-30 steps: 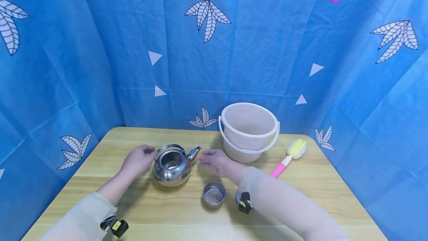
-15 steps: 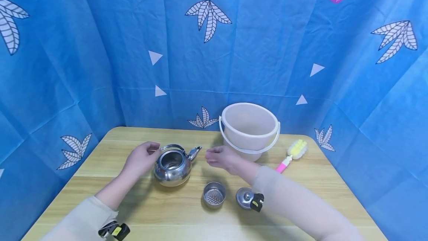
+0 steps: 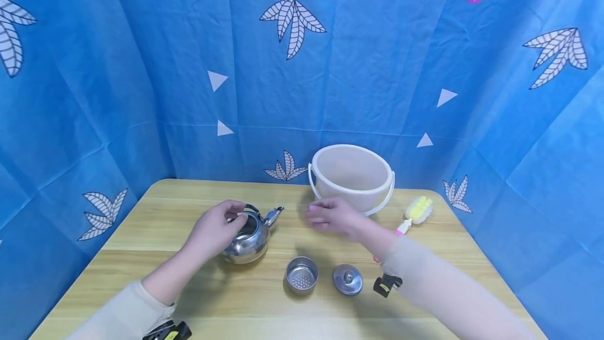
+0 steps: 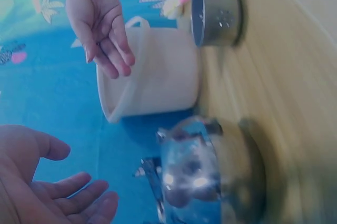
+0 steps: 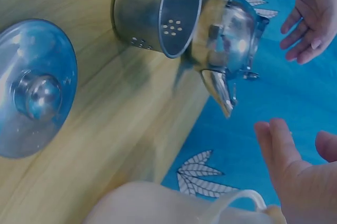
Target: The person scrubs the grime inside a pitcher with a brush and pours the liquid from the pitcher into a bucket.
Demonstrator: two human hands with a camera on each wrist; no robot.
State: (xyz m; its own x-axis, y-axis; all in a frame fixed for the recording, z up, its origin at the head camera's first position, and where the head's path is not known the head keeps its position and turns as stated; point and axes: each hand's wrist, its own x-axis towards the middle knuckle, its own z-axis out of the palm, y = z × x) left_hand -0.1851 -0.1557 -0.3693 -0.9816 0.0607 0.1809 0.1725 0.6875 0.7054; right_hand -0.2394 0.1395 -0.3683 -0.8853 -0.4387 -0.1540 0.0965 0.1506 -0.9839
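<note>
A shiny metal teapot with a short spout stands on the table at left of centre, its top uncovered. My left hand hovers over its left side, partly hiding the opening and handle; in the left wrist view the fingers are spread and hold nothing. My right hand is in the air in front of the white bucket, fingers relaxed and holding nothing. Nearer to me sits a perforated metal strainer cup, and to its right lies a round metal lid with a knob.
A bottle brush with a yellow and white sponge head and pink handle lies at the right, partly behind my right arm. Blue patterned cloth walls the table at the back and sides.
My left hand has left the teapot's handle and shifted right, over the pot. The right hand has drawn away from the spout to the right, uncovering the lid. The teapot stays put.
</note>
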